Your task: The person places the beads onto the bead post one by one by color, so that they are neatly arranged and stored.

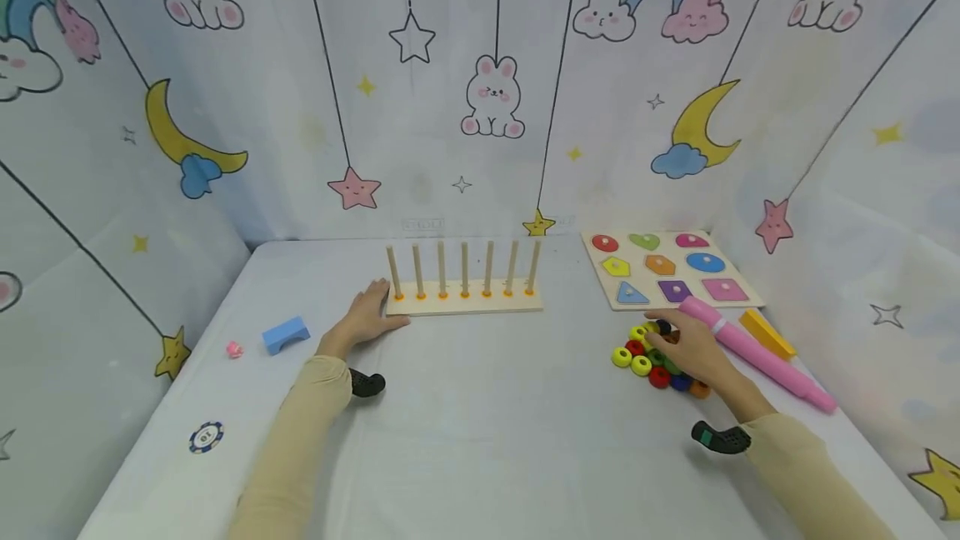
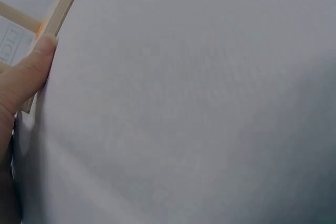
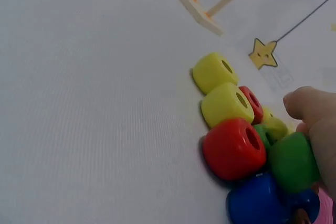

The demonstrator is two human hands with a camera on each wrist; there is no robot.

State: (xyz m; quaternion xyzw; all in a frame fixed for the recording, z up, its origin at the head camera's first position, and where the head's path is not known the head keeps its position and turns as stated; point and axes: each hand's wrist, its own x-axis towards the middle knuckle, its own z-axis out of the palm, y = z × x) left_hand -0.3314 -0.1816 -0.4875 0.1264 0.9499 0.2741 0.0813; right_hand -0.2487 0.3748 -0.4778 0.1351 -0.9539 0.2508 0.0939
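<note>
The peg board [image 1: 476, 305] is held by the left hand [image 1: 365, 315] at its left end. Right of it on the table [image 1: 480, 432], beads [image 1: 641, 366] are partly covered by the right hand [image 1: 693, 348] — whether any is pinched cannot be told.

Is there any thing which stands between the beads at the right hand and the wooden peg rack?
Nothing visible: only bare white table lies between the beads and the peg rack. The shape board sits behind the beads, off that path.
</note>
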